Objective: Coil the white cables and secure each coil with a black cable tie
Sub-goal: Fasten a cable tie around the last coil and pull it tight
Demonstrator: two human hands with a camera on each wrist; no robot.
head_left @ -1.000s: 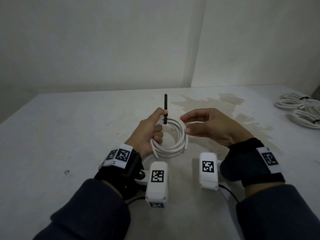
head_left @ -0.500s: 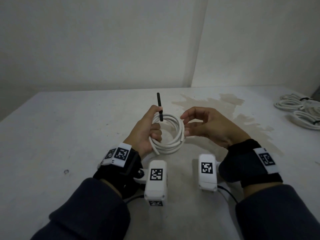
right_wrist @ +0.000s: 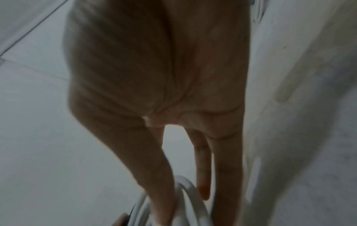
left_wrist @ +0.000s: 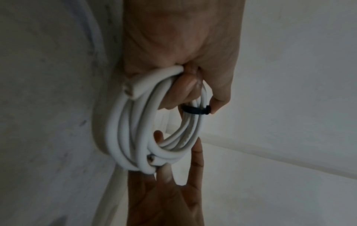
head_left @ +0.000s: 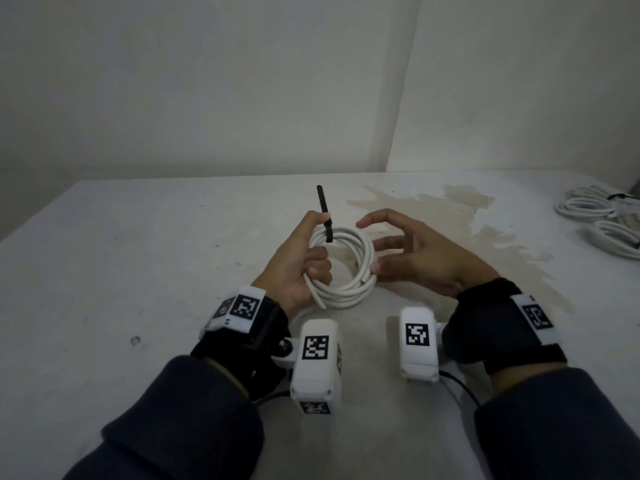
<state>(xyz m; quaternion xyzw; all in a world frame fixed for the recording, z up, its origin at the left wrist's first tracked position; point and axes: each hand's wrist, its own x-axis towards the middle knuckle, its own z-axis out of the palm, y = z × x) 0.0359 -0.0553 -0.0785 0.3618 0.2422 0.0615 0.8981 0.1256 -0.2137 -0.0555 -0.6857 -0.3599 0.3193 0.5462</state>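
Nearest, the left hand grips a round coil of smooth white cable above the white table, thumb pressing the thin black plastic cable tie looped around its far side, tail upright. Right of it, the right hand has straight fingers touching the coil. Farther right lie tied white cable coils.

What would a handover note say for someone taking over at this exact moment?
Left hand grips the white coil, held above the table. The black cable tie is already looped around the coil's far side, its tail sticking up.
Right hand is open, fingertips touching the coil's right side.
Done: cable coiled, tie looped around it; tied coils lie at the table's far right.
Left: judging by the long tail, probably pull the tie snug, then set this coil with the others.
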